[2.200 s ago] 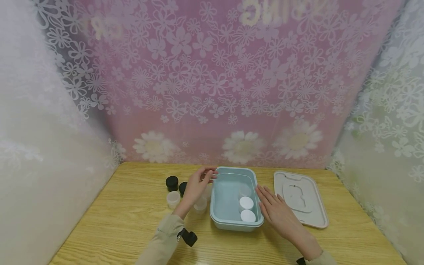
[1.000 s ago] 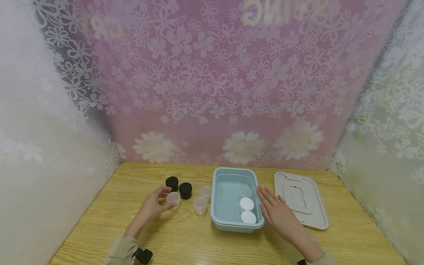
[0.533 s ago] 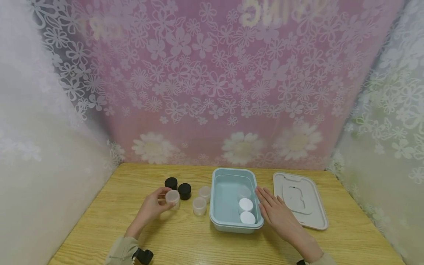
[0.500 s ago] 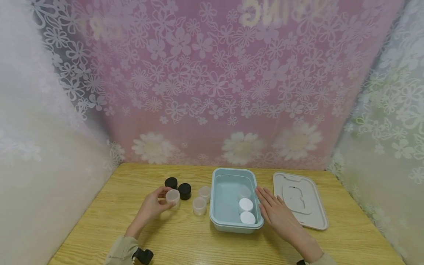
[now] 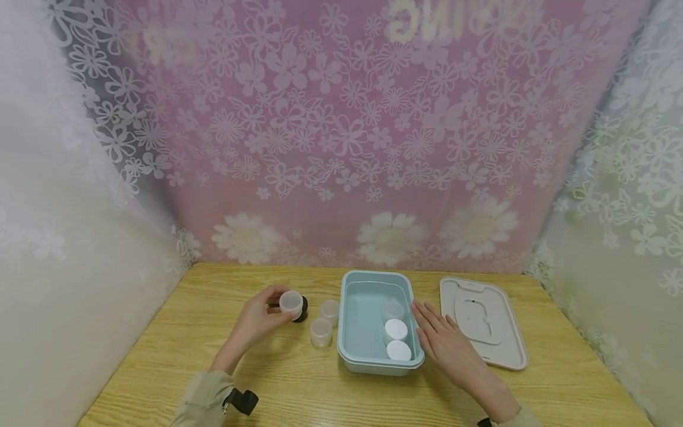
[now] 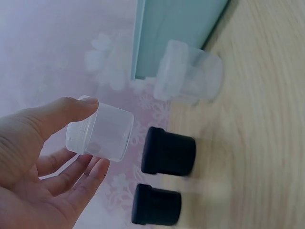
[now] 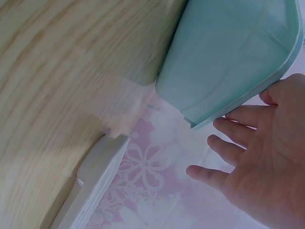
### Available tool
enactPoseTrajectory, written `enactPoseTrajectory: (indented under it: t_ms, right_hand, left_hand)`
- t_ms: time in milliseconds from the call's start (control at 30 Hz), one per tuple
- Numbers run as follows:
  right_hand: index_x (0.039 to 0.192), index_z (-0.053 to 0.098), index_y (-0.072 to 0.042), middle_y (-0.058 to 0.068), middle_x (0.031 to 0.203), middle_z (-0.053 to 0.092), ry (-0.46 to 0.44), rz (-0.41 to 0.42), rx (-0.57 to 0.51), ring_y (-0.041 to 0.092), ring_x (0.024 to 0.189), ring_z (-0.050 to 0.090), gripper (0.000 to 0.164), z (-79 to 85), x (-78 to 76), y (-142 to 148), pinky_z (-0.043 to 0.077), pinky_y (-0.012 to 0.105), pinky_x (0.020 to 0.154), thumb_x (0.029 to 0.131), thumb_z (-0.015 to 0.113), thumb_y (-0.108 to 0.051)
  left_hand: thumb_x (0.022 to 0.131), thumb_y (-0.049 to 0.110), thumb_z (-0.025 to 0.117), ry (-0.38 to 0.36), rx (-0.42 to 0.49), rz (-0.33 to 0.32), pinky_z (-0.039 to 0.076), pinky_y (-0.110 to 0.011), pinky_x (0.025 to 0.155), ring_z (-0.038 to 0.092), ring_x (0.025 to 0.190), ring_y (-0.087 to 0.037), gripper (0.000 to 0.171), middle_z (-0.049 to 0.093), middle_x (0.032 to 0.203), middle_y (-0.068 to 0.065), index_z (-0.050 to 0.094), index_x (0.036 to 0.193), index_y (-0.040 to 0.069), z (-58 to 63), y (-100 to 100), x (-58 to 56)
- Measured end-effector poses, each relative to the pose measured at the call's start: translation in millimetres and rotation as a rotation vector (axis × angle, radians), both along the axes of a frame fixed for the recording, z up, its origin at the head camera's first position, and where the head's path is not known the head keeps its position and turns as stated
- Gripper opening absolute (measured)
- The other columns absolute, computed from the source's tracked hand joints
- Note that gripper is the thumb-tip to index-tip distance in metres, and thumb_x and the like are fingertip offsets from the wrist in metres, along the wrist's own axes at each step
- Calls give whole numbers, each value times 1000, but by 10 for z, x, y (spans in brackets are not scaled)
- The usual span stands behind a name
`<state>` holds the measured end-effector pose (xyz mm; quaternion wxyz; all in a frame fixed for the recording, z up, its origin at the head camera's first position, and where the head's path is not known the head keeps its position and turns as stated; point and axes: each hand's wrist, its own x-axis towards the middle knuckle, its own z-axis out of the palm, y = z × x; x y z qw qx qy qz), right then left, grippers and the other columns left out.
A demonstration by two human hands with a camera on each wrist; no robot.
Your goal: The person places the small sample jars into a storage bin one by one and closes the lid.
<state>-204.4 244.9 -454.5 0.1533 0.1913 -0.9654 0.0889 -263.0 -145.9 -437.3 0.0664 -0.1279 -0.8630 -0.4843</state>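
My left hand (image 5: 253, 320) pinches a small clear plastic jar (image 5: 291, 302) between thumb and fingers. In the left wrist view that jar (image 6: 107, 132) is off the table, its lidded end toward the palm. Two black jars (image 6: 169, 152) stand just beyond it; the head view shows part of one (image 5: 303, 311). Two more clear jars (image 5: 322, 333) stand between the left hand and a light blue plastic bin (image 5: 363, 323). Inside the bin, along its right side, are two white-lidded jars (image 5: 396, 330) and a clear one (image 5: 393, 308). My right hand (image 5: 450, 347) has straight fingers against the bin's right rim.
A pale flat bin lid (image 5: 482, 326) lies on the wooden table (image 5: 331, 403) to the right of the bin. A pink flowered curtain (image 5: 341, 148) hangs behind the table, with pale sheets at both sides.
My left hand moved from the bin's left edge to the clear jar, took hold of it and raised it, shifting slightly right and away. My right hand stays at the bin.
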Motion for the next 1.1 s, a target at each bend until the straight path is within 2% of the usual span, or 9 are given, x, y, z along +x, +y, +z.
enactPoseTrajectory:
  t_ms: [200, 467, 600, 733, 933, 1100]
  right_hand:
    - [144, 33, -12, 4, 147, 33, 28, 7, 3, 27, 134, 32, 49, -11, -5, 6, 31, 57, 103, 98, 42, -29]
    - [144, 31, -14, 3, 148, 32, 3, 0, 8, 26, 135, 30, 50, -30, -7, 15, 29, 56, 104, 99, 41, -31]
    - [144, 33, -13, 3, 147, 33, 17, -1, 18, 26, 135, 31, 50, -20, -4, 8, 29, 55, 104, 98, 42, -31]
    - [144, 33, -13, 3, 147, 34, 27, -2, 15, 25, 134, 32, 50, -10, 3, -7, 31, 55, 103, 98, 43, -30]
    - [144, 31, -14, 3, 147, 34, 20, -1, 12, 26, 134, 32, 50, 11, 3, -13, 32, 55, 103, 98, 42, -29]
    - [145, 28, -16, 2, 148, 32, 5, -4, 17, 24, 135, 30, 51, 13, -2, -7, 30, 54, 104, 98, 41, -31]
  left_hand:
    - [74, 21, 78, 26, -52, -28, 54, -34, 82, 59, 101, -20, 51, 60, 110, -2, 57, 121, 15, 128, 175, -54]
    - [73, 18, 79, 47, 4, -97, 54, -28, 80, 58, 103, -23, 53, 59, 109, -4, 57, 120, 13, 251, 440, -142]
    - [74, 20, 78, 42, 7, -118, 54, -31, 82, 58, 103, -22, 51, 59, 110, -3, 56, 120, 14, 291, 591, -179]
    - [75, 19, 77, 34, -4, -148, 53, -31, 85, 57, 104, -20, 51, 59, 111, -2, 55, 121, 16, 298, 748, -221]
    - [77, 20, 75, 54, -49, -203, 53, -22, 81, 57, 104, -17, 52, 58, 113, -2, 53, 124, 12, 254, 968, -301]
    - [78, 19, 75, 47, -56, -236, 53, -29, 84, 57, 104, -20, 53, 58, 115, -5, 53, 125, 10, 225, 1137, -361]
